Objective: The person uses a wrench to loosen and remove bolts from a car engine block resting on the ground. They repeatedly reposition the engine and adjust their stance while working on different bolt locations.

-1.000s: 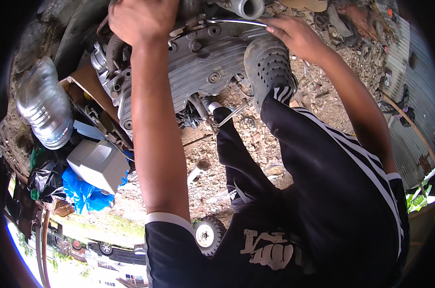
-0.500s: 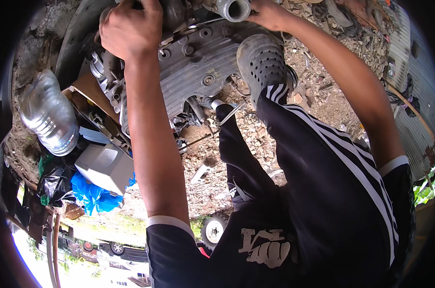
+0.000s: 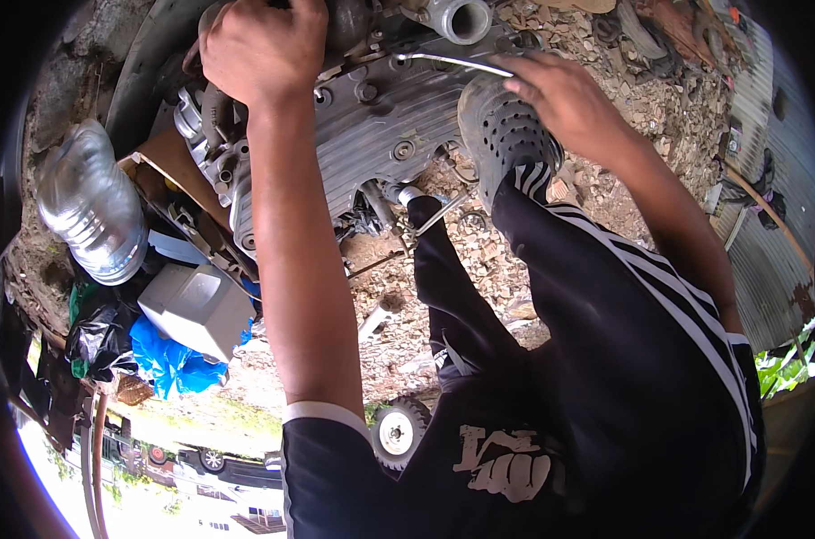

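Observation:
At the top, my left hand (image 3: 265,52) is curled over parts on the metal engine (image 3: 336,157); what its fingers grip is hidden behind them. My right hand (image 3: 565,99) is closed on a long, shiny wrench (image 3: 452,61), whose far end lies at fittings along the engine’s upper edge. A round pipe opening (image 3: 469,20) sits just above the wrench. My foot in a grey perforated clog (image 3: 502,130) rests against the engine, just below my right hand.
On the left are a crumpled clear plastic bottle (image 3: 88,198), a cardboard box (image 3: 165,162), a white container (image 3: 187,305) and blue plastic (image 3: 169,359). Rubble covers the ground (image 3: 380,350). Corrugated metal sheet (image 3: 767,251) stands at right, and a tyre (image 3: 398,431) and parked vehicles appear at the bottom.
Since half a second ago, my right hand has come down and rightward, bringing the wrench into view. My left hand has shifted slightly up and right.

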### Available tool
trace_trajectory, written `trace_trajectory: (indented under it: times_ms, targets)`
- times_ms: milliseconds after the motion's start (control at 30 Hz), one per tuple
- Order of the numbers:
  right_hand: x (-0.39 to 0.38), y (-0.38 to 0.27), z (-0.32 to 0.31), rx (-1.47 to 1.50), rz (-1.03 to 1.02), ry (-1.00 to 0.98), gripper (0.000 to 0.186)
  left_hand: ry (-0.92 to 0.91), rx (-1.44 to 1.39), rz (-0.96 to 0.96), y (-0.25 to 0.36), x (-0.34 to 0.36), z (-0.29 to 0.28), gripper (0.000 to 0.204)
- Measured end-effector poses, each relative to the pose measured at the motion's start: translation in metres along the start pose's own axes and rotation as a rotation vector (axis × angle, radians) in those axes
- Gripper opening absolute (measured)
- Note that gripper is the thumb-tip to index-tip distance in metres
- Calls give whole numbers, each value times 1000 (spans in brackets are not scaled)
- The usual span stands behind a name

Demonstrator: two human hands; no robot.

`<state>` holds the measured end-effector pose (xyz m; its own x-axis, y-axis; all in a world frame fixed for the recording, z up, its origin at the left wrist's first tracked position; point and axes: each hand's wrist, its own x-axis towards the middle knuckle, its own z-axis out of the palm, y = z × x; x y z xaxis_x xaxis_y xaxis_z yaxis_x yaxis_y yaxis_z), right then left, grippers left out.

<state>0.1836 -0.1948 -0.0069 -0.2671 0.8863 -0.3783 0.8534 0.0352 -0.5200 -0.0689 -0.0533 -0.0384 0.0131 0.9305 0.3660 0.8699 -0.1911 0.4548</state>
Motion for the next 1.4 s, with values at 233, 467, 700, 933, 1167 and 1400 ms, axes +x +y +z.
trace_trajectory:
  times_ms: [233,467,700,933,1167,1400]
  targets:
    - [37,94,21,198,138,-147,40,-30,-1,-45,-2,6,1,32]
    - [59,124,39,393,164,-124,40,45,14,1,-11,1,3,29]
    - [54,121,29,579,129,-190,42,4,5,-23,-2,3,0,28]
    - [82,128,39,363,52,-190,39,7,-32,4,0,4,-3,26]
    - [89,51,13,-171,37,-260,41,19,-13,26,-6,1,-5,26]
    - [26,-66,-2,-167,226,-266,37,-22,38,-66,-24,-1,17,40]
